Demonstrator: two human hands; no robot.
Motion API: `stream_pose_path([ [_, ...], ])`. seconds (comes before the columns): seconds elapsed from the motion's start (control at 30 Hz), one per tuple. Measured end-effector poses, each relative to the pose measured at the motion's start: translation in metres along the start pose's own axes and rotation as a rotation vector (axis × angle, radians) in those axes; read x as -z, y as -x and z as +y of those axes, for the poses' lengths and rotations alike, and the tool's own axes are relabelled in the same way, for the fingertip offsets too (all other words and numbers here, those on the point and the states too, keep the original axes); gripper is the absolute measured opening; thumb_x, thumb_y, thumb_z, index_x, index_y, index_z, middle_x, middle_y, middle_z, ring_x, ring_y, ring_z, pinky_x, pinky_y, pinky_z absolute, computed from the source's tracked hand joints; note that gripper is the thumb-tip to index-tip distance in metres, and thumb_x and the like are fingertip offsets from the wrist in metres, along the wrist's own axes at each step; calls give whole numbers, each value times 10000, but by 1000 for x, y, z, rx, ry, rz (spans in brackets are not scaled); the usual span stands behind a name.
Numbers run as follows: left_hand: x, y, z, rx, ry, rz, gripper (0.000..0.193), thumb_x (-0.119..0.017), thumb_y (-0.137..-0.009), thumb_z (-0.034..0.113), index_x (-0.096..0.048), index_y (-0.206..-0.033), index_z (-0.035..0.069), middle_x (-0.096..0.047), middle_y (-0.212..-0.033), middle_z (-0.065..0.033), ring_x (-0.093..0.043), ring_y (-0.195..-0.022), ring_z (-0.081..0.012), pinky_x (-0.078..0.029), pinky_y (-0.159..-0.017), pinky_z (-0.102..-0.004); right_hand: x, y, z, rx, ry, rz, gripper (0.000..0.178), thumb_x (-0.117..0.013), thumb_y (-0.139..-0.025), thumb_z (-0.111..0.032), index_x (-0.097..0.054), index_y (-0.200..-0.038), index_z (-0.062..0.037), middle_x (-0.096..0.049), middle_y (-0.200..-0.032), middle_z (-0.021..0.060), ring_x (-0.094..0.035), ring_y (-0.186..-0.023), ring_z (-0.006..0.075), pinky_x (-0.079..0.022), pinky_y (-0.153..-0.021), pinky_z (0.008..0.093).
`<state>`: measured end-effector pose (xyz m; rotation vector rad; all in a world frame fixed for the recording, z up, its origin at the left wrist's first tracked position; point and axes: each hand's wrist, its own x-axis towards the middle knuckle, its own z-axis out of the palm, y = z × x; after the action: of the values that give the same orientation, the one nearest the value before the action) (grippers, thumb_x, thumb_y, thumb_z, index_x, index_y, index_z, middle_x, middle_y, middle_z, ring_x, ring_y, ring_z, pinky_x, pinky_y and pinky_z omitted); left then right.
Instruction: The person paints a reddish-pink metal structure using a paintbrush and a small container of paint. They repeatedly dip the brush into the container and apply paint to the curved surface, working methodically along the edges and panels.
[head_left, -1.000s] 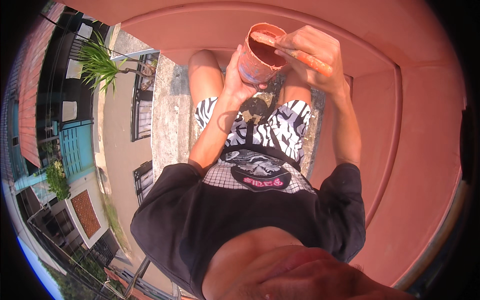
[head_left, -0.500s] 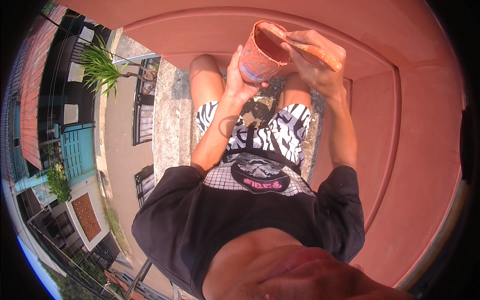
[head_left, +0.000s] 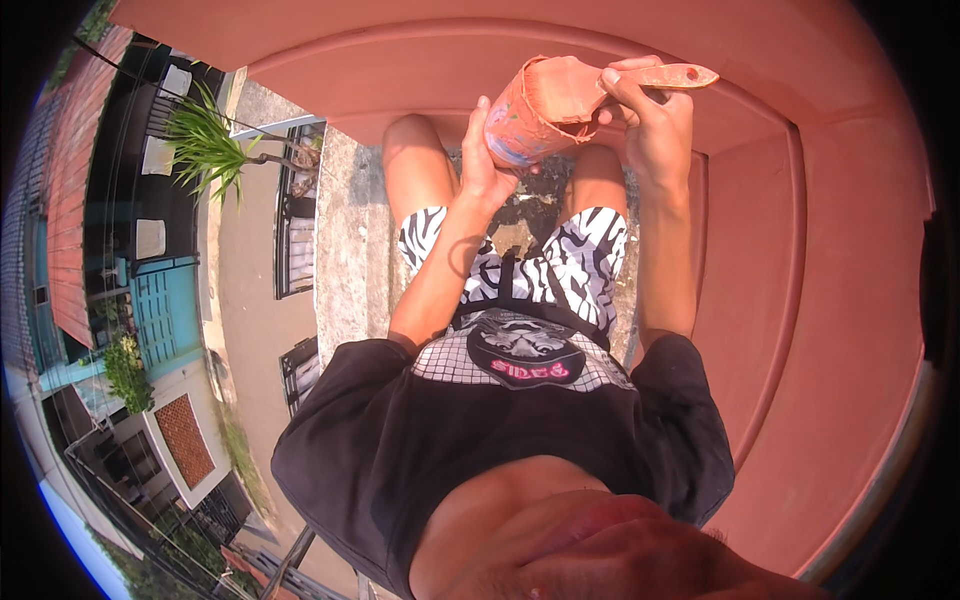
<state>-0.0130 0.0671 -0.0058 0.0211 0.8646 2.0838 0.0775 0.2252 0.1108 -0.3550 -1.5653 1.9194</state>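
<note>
- Left hand (head_left: 487, 165) grasped the paint-smeared, salmon cylindrical tub (head_left: 511, 125) at twelve o'clock.
- Right hand (head_left: 650, 115) pinched the flat, salmon-coated bristle paintbrush (head_left: 572, 90), handle toward three o'clock.
- Light wiping over a steady rim seemed best.

Paintbrush (head_left: 568, 90) across the mouth of the cup (head_left: 510, 130), wall (head_left: 855, 290) ahead and right, plant (head_left: 207, 143) far left.

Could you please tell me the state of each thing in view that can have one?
Cup: tilted, open-topped, outside smeared with paint.
Paintbrush: paint-coated, held over the cup's mouth.
Left hand: closed around the cup.
Right hand: gripping the paintbrush.
Wall: reddish-pink all over; whether wet or dry, I cannot tell.
</note>
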Motion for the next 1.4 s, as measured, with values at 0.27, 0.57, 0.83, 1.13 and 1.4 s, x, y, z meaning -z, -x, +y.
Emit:
stream_pose_path([
  [0.27,-3,2,-11,32,69,-7,696,-399,-997,696,-548,-1368,126,-676,-1208,-110,-689,-983,-255,-500,-577,-362,39,7,-1,13,-234,161,123,-733,-898,-44,-679,-984,24,-685,-865,78,-658,-714,152,-463,-556,275],
  [0.57,-32,-11,-20,131,128,-98,665,-442,-980,694,-557,-1349,153,-670,-1180,-87,-674,-935,-272,-466,-580,-355,77,25,23,-123,-650,222,87,-649,-974,-143,-598,-1044,-138,-671,-978,29,-670,-817,179,-595,-715,367],
  [0.83,-50,-16,-33,165,122,-86,683,-470,-971,689,-530,-1359,130,-677,-1129,-117,-684,-854,-310,-459,-545,-360,98,33,14,-77,-711,88,170,-697,-976,-163,-546,-1055,-159,-675,-970,42,-716,-868,201,-628,-689,391],
  [1.13,-41,-16,-22,160,162,-97,637,-443,-979,641,-587,-1316,120,-674,-1126,-153,-662,-896,-345,-480,-519,-312,135,-14,-62,466,-587,243,300,-716,-962,-113,-531,-1198,-123,-676,-1110,82,-709,-970,233,-624,-825,420],
  [1.4,-27,-14,-5,139,187,-119,696,-446,-949,705,-557,-1342,142,-683,-1129,-119,-671,-904,-350,-454,-545,-330,121,-58,-71,891,102,403,308,-753,-924,-72,-613,-1195,-29,-655,-1175,77,-669,-1059,193,-587,-918,372],
])
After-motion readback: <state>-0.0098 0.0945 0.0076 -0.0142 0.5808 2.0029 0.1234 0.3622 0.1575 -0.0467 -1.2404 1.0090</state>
